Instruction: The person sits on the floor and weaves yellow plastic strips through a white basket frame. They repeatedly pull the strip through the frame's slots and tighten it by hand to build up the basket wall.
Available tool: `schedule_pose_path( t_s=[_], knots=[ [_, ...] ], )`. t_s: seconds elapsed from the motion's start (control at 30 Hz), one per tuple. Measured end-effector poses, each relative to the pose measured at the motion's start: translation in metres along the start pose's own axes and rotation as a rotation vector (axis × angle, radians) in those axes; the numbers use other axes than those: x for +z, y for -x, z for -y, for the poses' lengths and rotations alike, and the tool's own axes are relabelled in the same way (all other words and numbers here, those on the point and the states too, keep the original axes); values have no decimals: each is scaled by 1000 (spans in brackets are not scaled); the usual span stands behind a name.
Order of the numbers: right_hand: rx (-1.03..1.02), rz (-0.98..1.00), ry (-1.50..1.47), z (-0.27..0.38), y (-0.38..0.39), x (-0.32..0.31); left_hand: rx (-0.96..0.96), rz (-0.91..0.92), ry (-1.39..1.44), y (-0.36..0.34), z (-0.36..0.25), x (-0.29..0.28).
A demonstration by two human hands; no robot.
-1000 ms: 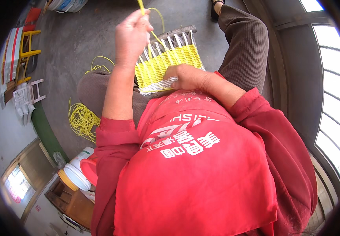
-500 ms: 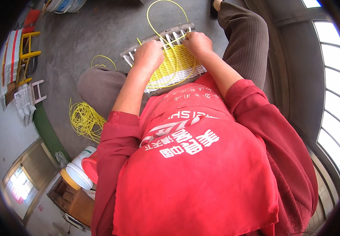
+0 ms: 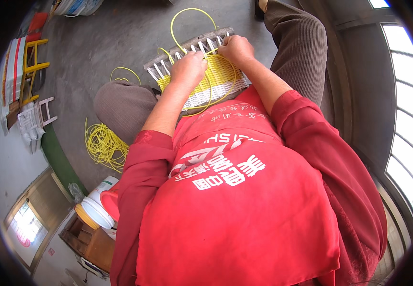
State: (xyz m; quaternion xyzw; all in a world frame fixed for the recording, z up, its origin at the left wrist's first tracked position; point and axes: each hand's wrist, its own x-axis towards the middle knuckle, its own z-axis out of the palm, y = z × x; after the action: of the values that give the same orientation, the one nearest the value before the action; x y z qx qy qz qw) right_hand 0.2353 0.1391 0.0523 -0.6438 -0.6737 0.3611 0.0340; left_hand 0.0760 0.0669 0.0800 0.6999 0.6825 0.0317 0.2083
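On my lap lies a woven panel [image 3: 223, 71], yellow in its upper part and white in the lower. White warp strands [image 3: 158, 71] run from it up to a wooden bar [image 3: 180, 49] along its far side. My left hand [image 3: 188, 70] is closed over the middle of the strands, pinching a yellow cord [image 3: 192, 9] that loops out beyond the bar and back across the panel. Toward the panel's far right corner, my right hand [image 3: 236, 49] is also closed on the yellow cord, its fingertips partly hidden.
A tangled heap of yellow cord [image 3: 104, 145] rests on the floor by my left knee. White buckets [image 3: 96, 213] and a wooden cabinet [image 3: 94, 245] stand lower left. A yellow-framed stool [image 3: 37, 66] is at the far left; a barred window [image 3: 409, 105] is at right.
My left hand has moved right along the strands, uncovering the panel's left part. My right hand has shifted slightly left. The cord loop beyond the bar has moved left and lower.
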Motion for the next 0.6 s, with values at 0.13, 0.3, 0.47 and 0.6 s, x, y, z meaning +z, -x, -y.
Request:
schedule_pose_path(
  t_s=[0.13, 0.3, 0.47, 0.6],
  knots=[
    [-37, -16, -49, -1, 3, 1, 43, -161, 7, -9, -18, 14],
    [-11, -109, -51, -3, 3, 20, 16, -311, 185, -27, -7, 41],
    [35, -138, -120, -4, 2, 25, -307, -229, 712, -20, 17, 43],
    [23, -117, -211, -9, 1, 23, -423, -116, 855, -21, 9, 29]
  ],
)
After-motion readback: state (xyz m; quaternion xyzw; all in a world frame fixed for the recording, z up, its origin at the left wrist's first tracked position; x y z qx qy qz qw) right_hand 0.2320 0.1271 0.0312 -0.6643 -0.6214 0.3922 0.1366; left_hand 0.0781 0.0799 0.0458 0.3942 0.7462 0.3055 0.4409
